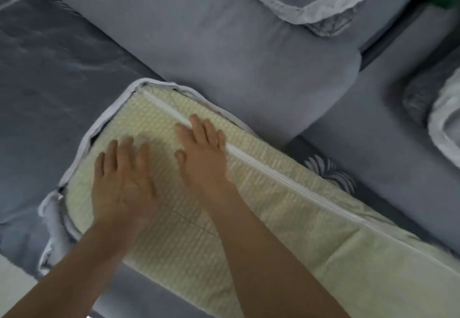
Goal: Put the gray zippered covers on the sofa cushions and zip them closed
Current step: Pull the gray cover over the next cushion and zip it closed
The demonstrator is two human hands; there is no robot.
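light: dim, cool, even | shadows: soft | glare: none | blur: motion smear throughout | edges: wide-angle bending

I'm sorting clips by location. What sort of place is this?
Most likely a home living room: large gray sofa cushions, a pale cushion insert partly inside a gray cover, and a second white-lined cover lying behind.

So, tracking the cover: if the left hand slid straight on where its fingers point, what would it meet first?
Probably the bunched edge of the cover at the far end of the cushion; the left hand lies open on it, only bare cushion between.
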